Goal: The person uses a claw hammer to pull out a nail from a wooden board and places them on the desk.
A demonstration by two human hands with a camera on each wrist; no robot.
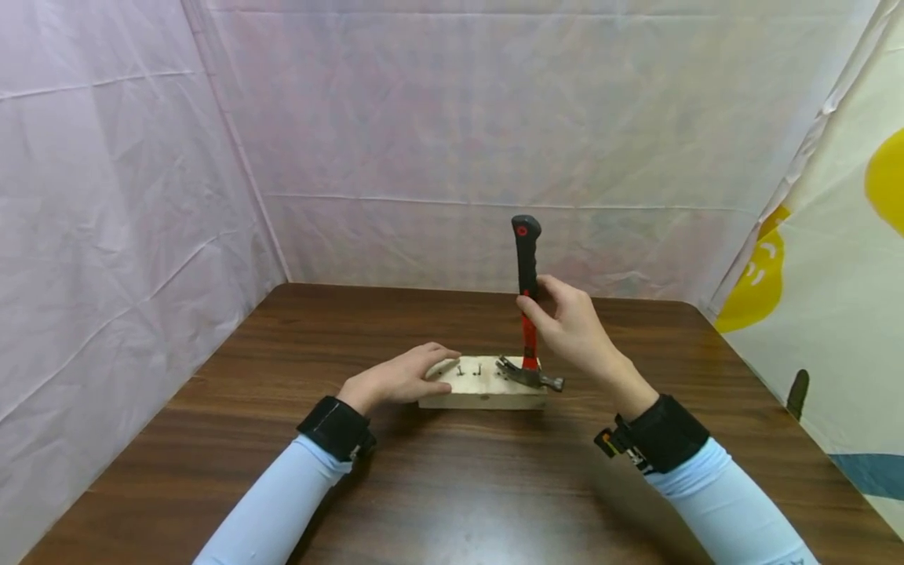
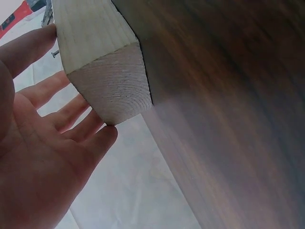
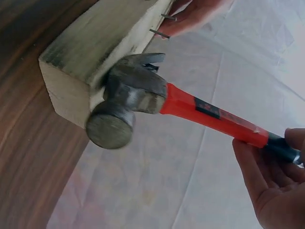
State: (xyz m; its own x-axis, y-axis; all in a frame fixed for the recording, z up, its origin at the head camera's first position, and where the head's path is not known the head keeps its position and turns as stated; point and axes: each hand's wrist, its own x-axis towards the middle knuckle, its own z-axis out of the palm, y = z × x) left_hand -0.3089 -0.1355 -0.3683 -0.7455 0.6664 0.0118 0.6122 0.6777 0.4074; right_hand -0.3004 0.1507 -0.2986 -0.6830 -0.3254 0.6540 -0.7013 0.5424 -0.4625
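Observation:
A pale wooden block (image 1: pixel 482 401) lies on the table, with a few nails (image 1: pixel 479 369) standing up from its top. My left hand (image 1: pixel 402 378) holds the block's left end, thumb at the near edge and fingers across the top; the end grain shows in the left wrist view. At the block's right end sits a claw hammer (image 3: pixel 209 114), its head on the top face, claw toward the left and handle upright. My right hand (image 1: pixel 575 326) pinches the red and black handle between thumb and fingers. Whether a nail sits in the claw I cannot tell.
The brown wooden table (image 1: pixel 452 486) extends around the block on all sides. Pale fabric sheets (image 1: pixel 452 141) hang behind it and at the left; a sheet with yellow shapes (image 1: pixel 756 282) hangs at the right.

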